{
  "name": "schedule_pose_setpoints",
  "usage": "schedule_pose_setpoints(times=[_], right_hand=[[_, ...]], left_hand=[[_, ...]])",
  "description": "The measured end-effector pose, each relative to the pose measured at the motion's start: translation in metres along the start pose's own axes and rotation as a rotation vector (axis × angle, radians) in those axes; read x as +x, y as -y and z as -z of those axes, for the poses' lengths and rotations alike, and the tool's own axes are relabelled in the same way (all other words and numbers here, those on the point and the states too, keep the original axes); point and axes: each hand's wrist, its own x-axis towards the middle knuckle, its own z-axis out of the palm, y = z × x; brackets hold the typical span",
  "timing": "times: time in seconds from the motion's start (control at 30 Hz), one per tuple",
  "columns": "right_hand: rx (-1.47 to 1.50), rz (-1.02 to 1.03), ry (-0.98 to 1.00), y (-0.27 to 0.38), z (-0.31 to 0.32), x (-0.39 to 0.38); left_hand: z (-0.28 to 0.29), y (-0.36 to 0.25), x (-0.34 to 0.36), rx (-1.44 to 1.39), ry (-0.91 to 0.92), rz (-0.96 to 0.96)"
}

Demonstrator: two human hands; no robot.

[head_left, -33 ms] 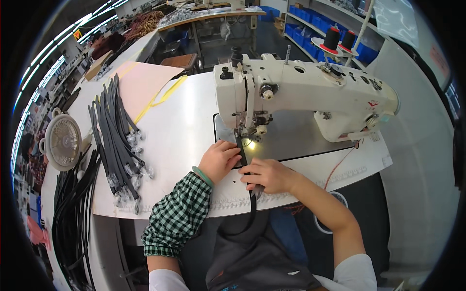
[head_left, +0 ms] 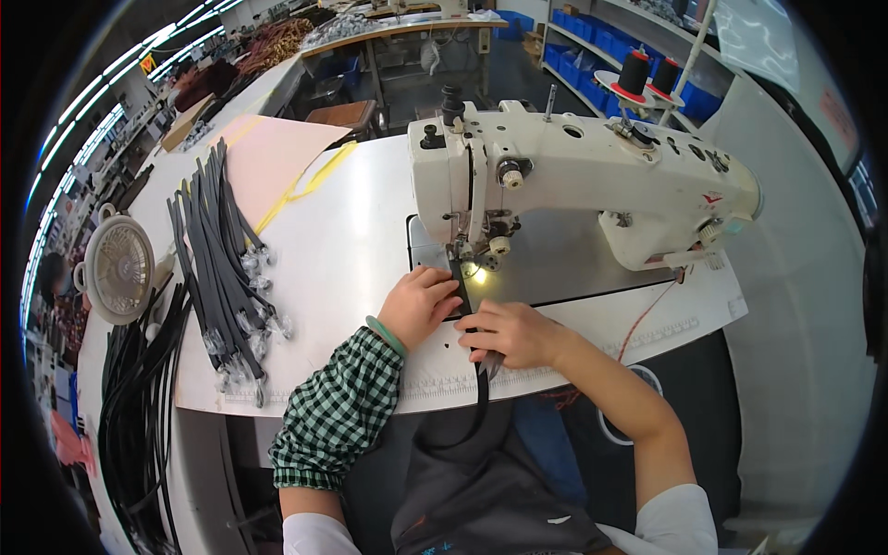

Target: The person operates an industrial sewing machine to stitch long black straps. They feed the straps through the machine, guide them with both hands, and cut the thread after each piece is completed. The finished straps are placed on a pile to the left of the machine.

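Note:
A narrow black strap (head_left: pixel 462 285) runs from under the needle area of the white sewing machine (head_left: pixel 546 153) toward me, and its tail bends down over the table's front edge. My left hand (head_left: pixel 418 307) is closed at the strap's left side, fingertips on it just before the presser foot. Nearer to me, my right hand (head_left: pixel 513 334) pinches the same strap from the right. A small piece of clear, shiny plastic (head_left: pixel 493 362) shows below the right fingers. The strap's far end is hidden at the foot, where a small lamp shines.
Left on the white table (head_left: pixel 342 222) lie bundled dark straps (head_left: pixel 217 250) with plastic-wrapped ends. Further left are a plastic strainer basket (head_left: pixel 120 268) and long black straps (head_left: pixel 139 407) hanging over the edge. Thread cones (head_left: pixel 634 76) stand behind the machine; a pink sheet (head_left: pixel 277 157) lies far left.

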Motion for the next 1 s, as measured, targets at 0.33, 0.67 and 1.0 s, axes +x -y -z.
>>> schedule_pose_setpoints(times=[0.33,0.67,1.0], right_hand=[[-0.012,-0.009,0.017,0.0016,0.0009,0.0027],[-0.016,-0.017,0.014,0.0021,0.0013,0.003],[-0.018,-0.022,0.012,0.0021,0.0014,0.0036]], left_hand=[[0.003,-0.0032,-0.0046,0.042,0.092,0.008],[0.0024,-0.0034,-0.0048,0.067,0.088,-0.014],[0.0018,-0.0021,-0.0062,0.068,0.078,-0.022]])
